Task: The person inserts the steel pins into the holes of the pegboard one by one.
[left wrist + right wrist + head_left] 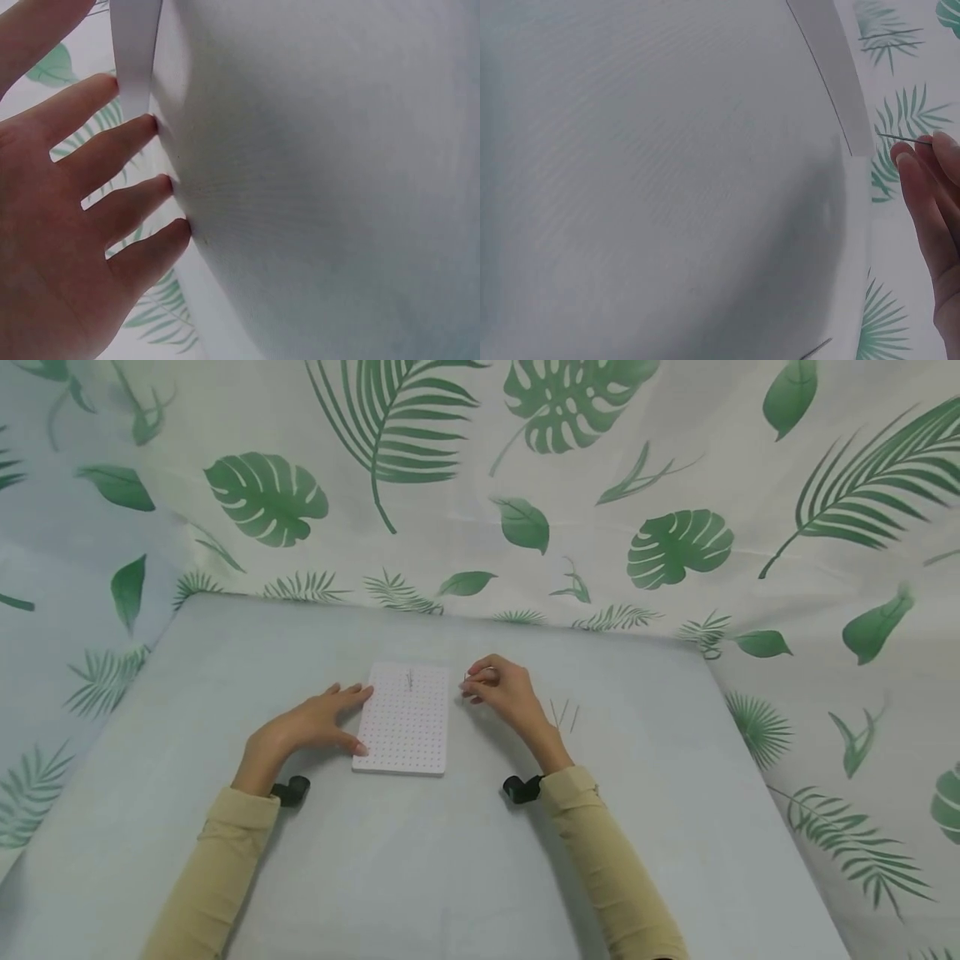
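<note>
A white pegboard [405, 727] with rows of small holes lies flat on the table. Two thin metal pins [409, 680] stand up from it near its far end. My left hand [311, 722] is spread along the board's left side, its thumb on the near left corner and its index fingertip at the edge farther up; the other fingertips rest on the table in the left wrist view. Just off the board's right edge, my right hand [501, 693] pinches a similar thin metal pin [906, 139] between thumb and fingertips, its tip pointing toward the board.
Several loose pins [564, 715] lie on the white table [360, 877], right of the board and close to the right forearm. Black wrist cameras [521, 789] sit at both wrists. A leaf-patterned cloth [450, 510] rises behind the table and along its sides.
</note>
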The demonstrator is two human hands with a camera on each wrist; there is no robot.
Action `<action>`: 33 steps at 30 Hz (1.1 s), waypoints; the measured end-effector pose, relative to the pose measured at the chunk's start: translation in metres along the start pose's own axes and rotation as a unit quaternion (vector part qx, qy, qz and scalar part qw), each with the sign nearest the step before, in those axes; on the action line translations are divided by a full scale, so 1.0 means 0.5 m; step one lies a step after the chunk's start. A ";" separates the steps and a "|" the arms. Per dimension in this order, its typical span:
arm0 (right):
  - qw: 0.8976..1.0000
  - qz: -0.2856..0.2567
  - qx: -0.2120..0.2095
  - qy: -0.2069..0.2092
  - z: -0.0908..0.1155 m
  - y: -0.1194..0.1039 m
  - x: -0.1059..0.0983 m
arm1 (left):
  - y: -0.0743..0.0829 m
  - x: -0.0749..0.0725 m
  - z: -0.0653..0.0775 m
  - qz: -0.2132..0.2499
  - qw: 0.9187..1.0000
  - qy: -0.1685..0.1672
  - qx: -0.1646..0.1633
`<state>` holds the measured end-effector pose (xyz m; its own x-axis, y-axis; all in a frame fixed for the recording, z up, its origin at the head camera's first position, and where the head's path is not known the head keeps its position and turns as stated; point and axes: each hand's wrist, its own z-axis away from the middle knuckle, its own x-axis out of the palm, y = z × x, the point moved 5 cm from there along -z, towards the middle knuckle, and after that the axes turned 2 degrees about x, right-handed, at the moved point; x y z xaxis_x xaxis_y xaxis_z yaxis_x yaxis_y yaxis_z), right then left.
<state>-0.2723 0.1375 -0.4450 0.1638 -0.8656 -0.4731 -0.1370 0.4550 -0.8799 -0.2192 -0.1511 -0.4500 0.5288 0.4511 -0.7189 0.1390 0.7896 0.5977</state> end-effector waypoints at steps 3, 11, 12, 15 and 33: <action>1.000 -0.010 -0.005 -0.003 -0.006 -0.005 0.011 | 0.000 -0.001 0.001 0.000 1.000 -0.001 0.000; 1.000 -0.019 -0.019 -0.011 -0.016 -0.026 0.039 | 0.002 -0.001 -0.002 -0.003 1.000 0.000 0.004; 1.000 -0.021 -0.019 -0.012 -0.016 -0.027 0.043 | 0.002 -0.001 -0.001 -0.002 1.000 -0.001 0.003; 0.999 -0.028 -0.029 -0.016 -0.018 -0.031 0.054 | 0.002 -0.001 0.000 0.002 1.000 -0.004 0.000; 0.998 -0.043 -0.034 -0.045 -0.030 -0.045 0.091 | -0.004 -0.003 0.002 -0.003 1.000 -0.001 0.011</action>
<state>-0.2762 0.0850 -0.4461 0.2639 -0.8771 -0.4013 -0.1835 0.3628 -0.9136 -0.2196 -0.1541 -0.4497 0.5299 0.4455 -0.7216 0.1598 0.7832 0.6009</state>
